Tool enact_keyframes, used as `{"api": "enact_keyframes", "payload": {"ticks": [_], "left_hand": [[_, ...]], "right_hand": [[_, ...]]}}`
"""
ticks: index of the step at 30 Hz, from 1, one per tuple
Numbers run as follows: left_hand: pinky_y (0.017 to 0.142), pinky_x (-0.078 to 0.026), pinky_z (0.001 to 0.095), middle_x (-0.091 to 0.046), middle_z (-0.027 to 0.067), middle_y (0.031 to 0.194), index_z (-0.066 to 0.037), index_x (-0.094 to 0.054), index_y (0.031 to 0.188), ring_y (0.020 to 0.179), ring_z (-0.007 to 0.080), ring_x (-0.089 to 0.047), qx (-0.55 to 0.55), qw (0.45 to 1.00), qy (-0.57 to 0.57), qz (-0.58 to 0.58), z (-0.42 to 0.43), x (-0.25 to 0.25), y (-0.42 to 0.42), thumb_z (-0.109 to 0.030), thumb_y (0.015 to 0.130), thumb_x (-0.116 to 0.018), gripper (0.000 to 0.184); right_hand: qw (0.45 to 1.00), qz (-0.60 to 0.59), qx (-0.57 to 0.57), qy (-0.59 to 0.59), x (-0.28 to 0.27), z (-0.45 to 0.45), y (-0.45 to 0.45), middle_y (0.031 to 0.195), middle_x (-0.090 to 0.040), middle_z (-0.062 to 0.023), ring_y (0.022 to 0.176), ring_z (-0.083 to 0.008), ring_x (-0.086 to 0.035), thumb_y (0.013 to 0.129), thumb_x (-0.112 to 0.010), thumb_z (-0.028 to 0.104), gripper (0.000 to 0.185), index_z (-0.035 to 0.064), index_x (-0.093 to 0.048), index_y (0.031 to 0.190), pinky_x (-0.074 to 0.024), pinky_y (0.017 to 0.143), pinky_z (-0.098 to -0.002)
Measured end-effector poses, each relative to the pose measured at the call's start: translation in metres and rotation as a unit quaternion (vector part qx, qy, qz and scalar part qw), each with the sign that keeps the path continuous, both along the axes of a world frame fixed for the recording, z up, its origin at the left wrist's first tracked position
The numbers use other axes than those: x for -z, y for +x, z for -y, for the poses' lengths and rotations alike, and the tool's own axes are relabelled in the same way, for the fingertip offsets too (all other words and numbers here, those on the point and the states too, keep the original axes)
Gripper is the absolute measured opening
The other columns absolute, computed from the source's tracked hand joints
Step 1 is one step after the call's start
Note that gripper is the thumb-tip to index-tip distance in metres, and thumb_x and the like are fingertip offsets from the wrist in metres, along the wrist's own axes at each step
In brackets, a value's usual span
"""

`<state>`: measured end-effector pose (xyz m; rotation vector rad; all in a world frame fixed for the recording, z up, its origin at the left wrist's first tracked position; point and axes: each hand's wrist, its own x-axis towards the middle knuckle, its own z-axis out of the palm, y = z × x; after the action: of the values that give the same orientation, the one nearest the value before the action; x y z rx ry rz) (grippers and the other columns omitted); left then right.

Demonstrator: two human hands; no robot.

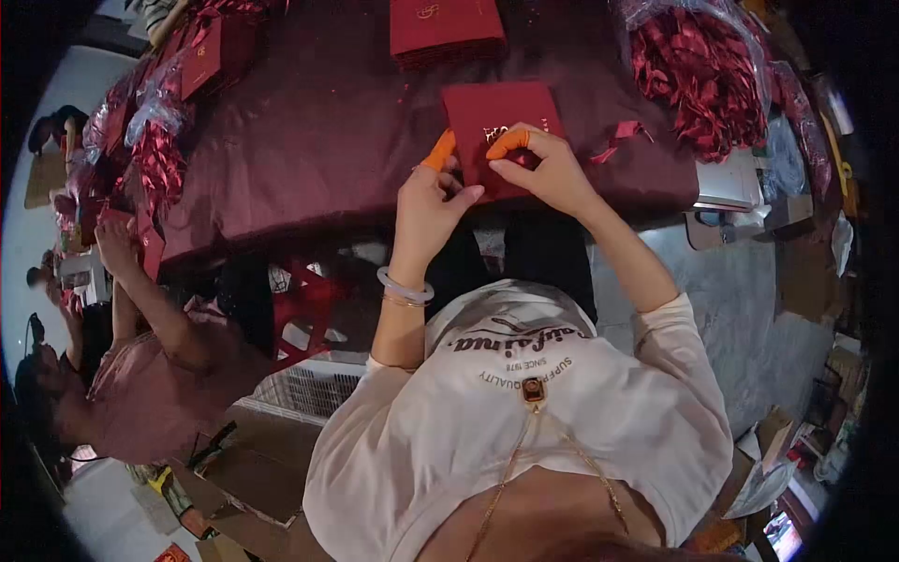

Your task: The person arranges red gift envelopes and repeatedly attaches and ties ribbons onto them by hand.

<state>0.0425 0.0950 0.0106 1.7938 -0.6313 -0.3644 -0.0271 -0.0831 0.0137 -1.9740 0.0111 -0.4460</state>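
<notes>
A flat red card (pixel 506 101) with gold lettering lies on the dark red cloth at the table's near edge. My left hand (pixel 431 201), its index finger in an orange finger cot, grips the card's left side, thumb over the lower corner. Over the card's middle, my right hand (pixel 548 173) is closed in a pinch, an orange cot on its index finger too. What sits between that thumb and finger is hidden; a bit of shiny red shows below them. Beyond the card is a stack of similar red cards (pixel 445 28).
A short red ribbon (pixel 625 139) lies right of the card. Farther right is a plastic bag of red ribbons (pixel 698 80). More bagged ribbons (pixel 157 159) hang at the left. A co-worker's hand (pixel 119 245) is at the table's left edge, beside red pieces.
</notes>
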Motion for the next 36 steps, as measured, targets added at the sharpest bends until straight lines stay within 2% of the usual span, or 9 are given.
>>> {"api": "enact_keyframes", "payload": {"ticks": [5,6,7,11,18,22,24,34,36], "left_hand": [[0.063,-0.045,0.0229,-0.051,0.0057,0.095,0.0,-0.045,0.126,0.07,0.0096,-0.05,0.003,0.998,-0.018,-0.06,0.001,-0.001,-0.002,0.002,0.07,-0.071,0.062],[0.064,-0.044,0.0213,-0.049,0.0037,0.096,0.001,-0.042,0.128,0.074,0.0086,-0.048,0.008,0.997,0.002,-0.08,0.002,-0.004,-0.001,0.006,0.072,-0.068,0.062],[0.063,-0.045,0.0231,-0.051,0.0052,0.093,-0.001,-0.043,0.127,0.071,0.0101,-0.051,0.002,0.998,-0.016,-0.062,0.0,0.002,0.0,0.002,0.072,-0.069,0.061],[0.063,-0.046,0.0235,-0.053,0.0056,0.088,-0.002,-0.045,0.126,0.071,0.0108,-0.053,0.012,0.998,-0.028,-0.056,0.002,0.006,0.003,0.0,0.074,-0.068,0.057],[0.065,-0.045,0.0222,-0.055,0.0052,0.087,0.003,-0.043,0.123,0.072,0.0104,-0.054,-0.013,0.995,-0.081,-0.063,0.008,0.008,-0.007,0.006,0.075,-0.064,0.053],[0.067,-0.046,0.0244,-0.056,0.006,0.089,0.002,-0.047,0.119,0.072,0.0121,-0.056,-0.027,0.995,-0.092,-0.039,0.012,-0.004,-0.015,0.007,0.075,-0.063,0.048],[0.069,-0.048,0.026,-0.057,0.0061,0.09,0.001,-0.05,0.117,0.073,0.0142,-0.058,-0.036,0.997,-0.048,0.054,0.013,-0.01,-0.017,0.007,0.073,-0.063,0.046],[0.073,-0.048,0.0282,-0.062,0.0091,0.09,-0.001,-0.051,0.119,0.081,0.0164,-0.06,-0.051,0.996,-0.072,0.024,0.013,0.001,-0.015,0.007,0.069,-0.065,0.052],[0.071,-0.048,0.0284,-0.061,0.009,0.089,0.0,-0.051,0.119,0.078,0.0168,-0.06,-0.054,0.992,-0.023,0.11,0.011,0.013,-0.009,0.004,0.069,-0.067,0.052]], "right_hand": [[0.997,-0.01,-0.027,-0.075,-0.007,-0.007,-0.001,0.085,-0.06,-0.0054,0.077,-0.0175,-0.059,0.073,-0.067,0.008,0.013,0.0048,-0.063,0.085,-0.0468,0.064,-0.0275],[0.991,0.067,-0.016,-0.119,0.006,-0.006,0.001,0.088,-0.06,-0.0067,0.077,-0.0193,-0.06,0.073,-0.068,0.011,0.014,0.0065,-0.064,0.085,-0.0482,0.062,-0.0284],[0.984,0.029,-0.01,-0.173,0.0,-0.006,0.0,0.09,-0.06,-0.0068,0.077,-0.0204,-0.06,0.072,-0.068,0.014,0.016,0.0076,-0.065,0.086,-0.0488,0.063,-0.0286],[0.99,0.05,-0.005,-0.135,0.002,-0.008,0.001,0.087,-0.059,-0.0052,0.073,-0.0209,-0.058,0.071,-0.068,0.016,0.015,0.0069,-0.063,0.082,-0.0484,0.063,-0.0304],[0.956,0.111,0.053,-0.267,0.006,-0.021,-0.001,0.086,-0.056,-0.0056,0.08,-0.0239,-0.057,0.069,-0.065,0.014,0.013,0.005,-0.058,0.074,-0.0485,0.064,-0.0334],[0.927,0.077,0.012,-0.367,-0.007,-0.023,-0.003,0.085,-0.051,-0.0042,0.083,-0.0215,-0.053,0.071,-0.058,0.013,0.009,0.0057,-0.056,0.076,-0.0475,0.068,-0.0329],[0.921,0.081,0.002,-0.382,-0.008,-0.025,0.001,0.085,-0.051,-0.0052,0.084,-0.0221,-0.052,0.071,-0.057,0.012,0.009,0.0055,-0.056,0.077,-0.047,0.07,-0.033],[0.879,0.1,-0.035,-0.465,-0.018,-0.027,-0.002,0.09,-0.048,-0.0091,0.091,-0.0258,-0.05,0.069,-0.054,0.011,0.015,0.0041,-0.054,0.083,-0.0453,0.076,-0.0362],[0.883,0.106,-0.037,-0.457,-0.016,-0.028,0.0,0.09,-0.049,-0.0094,0.09,-0.0258,-0.051,0.07,-0.054,0.011,0.015,0.0038,-0.054,0.083,-0.0458,0.075,-0.0369]]}}
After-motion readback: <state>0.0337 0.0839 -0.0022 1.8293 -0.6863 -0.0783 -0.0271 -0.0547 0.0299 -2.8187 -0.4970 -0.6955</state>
